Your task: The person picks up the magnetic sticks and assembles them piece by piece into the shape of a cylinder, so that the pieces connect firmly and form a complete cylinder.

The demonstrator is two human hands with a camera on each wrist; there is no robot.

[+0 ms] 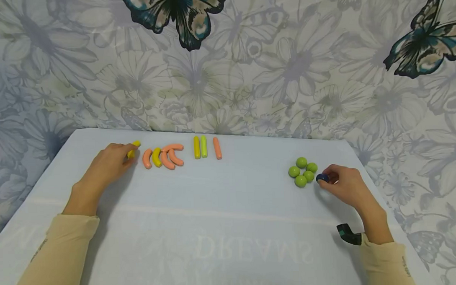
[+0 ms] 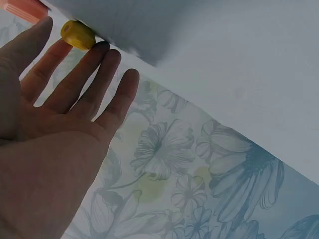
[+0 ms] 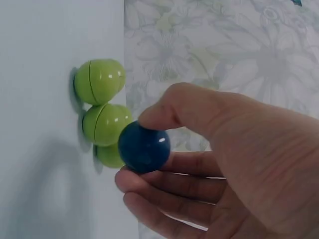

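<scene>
My left hand is at the far left of the table, its fingertips at a curved yellow piece. In the left wrist view the fingers are nearly straight beside the yellow piece, and the thumb stands apart from it. With thumb and fingers my right hand pinches a dark blue ball. Close to its left sits a cluster of several green balls. Right of my left hand lie curved orange pieces and another curved yellow piece.
Straight sticks stand in a row near the back edge: a yellow one, a lime one and an orange one. A white cover with faint lettering lies on the table. Behind it is a wall with flowers and butterflies.
</scene>
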